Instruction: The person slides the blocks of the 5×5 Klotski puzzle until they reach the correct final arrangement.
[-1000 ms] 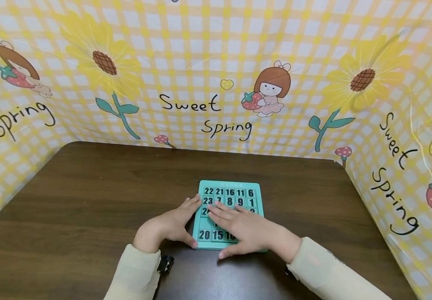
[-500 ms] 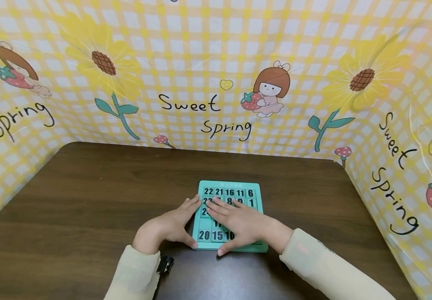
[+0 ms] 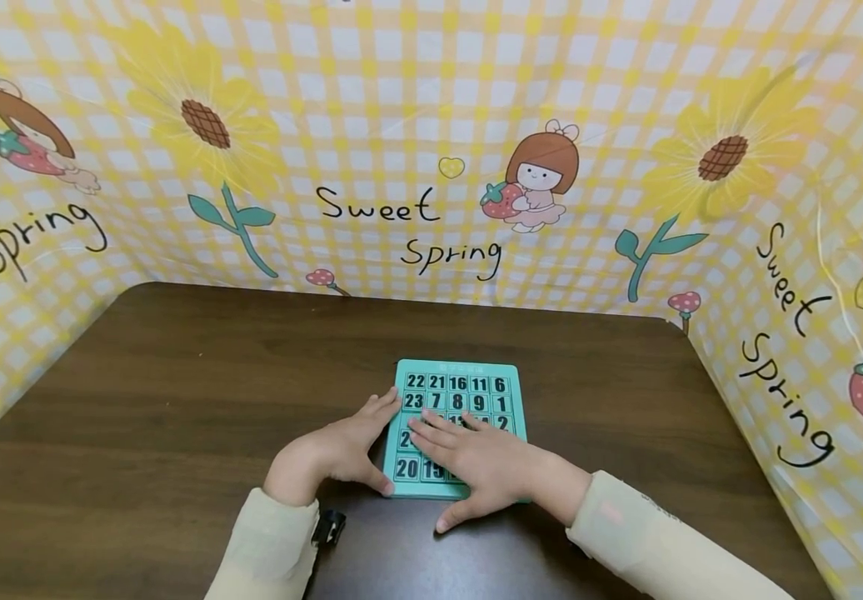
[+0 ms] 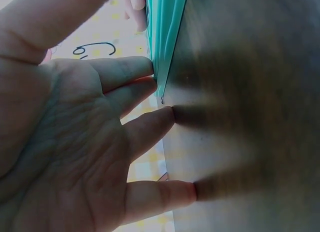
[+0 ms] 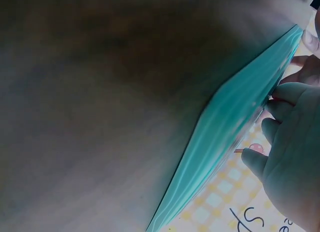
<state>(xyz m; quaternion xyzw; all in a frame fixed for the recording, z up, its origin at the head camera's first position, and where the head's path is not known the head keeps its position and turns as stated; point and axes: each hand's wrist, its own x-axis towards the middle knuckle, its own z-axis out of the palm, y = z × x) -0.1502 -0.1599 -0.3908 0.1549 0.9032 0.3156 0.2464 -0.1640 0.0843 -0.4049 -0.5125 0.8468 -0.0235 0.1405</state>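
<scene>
A turquoise number slide puzzle (image 3: pixel 457 367) lies flat on the dark wooden table, its tiles printed with black numbers. My left hand (image 3: pixel 337 450) steadies its left side, fingertips at the edge and thumb at the near left corner; in the left wrist view two fingertips meet the puzzle's side wall (image 4: pixel 169 37). Spread over the lower rows is my right hand (image 3: pixel 487 462), fingers extended and thumb out past the near edge. Its fingertips are at the third and fourth rows, hiding several tiles. The leftmost cell of the third row shows no tile.
The brown tabletop (image 3: pixel 251 358) extends around the puzzle on all sides. A yellow checked cloth (image 3: pixel 371 125) with flowers and lettering walls off the back and both sides. A black wrist device (image 3: pixel 329 528) sits at the left sleeve.
The leftmost tile of the third row has slid one cell down toward me, into the fourth row. My right fingers have shifted slightly nearer with it. The left hand has stayed put.
</scene>
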